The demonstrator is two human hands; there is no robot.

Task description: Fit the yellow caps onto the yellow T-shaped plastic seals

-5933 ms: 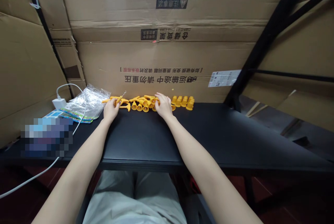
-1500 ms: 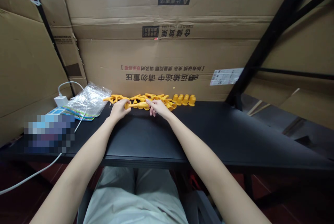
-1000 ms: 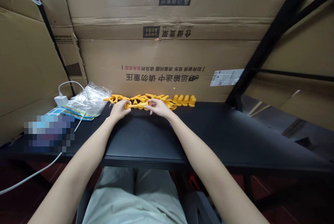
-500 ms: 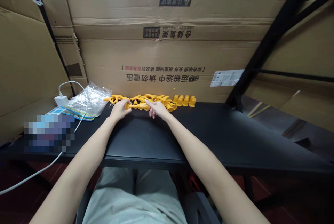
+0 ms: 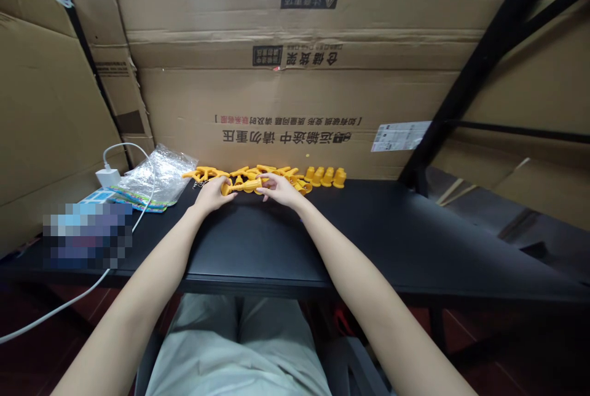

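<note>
A yellow plastic piece (image 5: 249, 186), thin at its left part and wider toward the right, lies sideways between my hands. My left hand (image 5: 212, 194) is closed around its left end. At the wider right end, my right hand (image 5: 282, 192) has its thumb and fingers closed on the same piece. Just behind my hands stretches a pile of yellow plastic parts (image 5: 267, 169), some branched and some cup-shaped. Several stepped yellow cups (image 5: 328, 176) stand upright in a row to the right of the pile. My right hand hides part of the pile.
On the black table (image 5: 369, 230), a clear plastic bag (image 5: 159, 174) lies at the left beside a white charger plug (image 5: 107, 178) and its cable. A blurred patch (image 5: 87, 236) covers something at the left front. Cardboard (image 5: 286, 95) walls the back.
My right hand has turned slightly, its fingers now reaching over the wide end of the yellow piece. That end has tilted up a little. My left hand keeps its hold.
</note>
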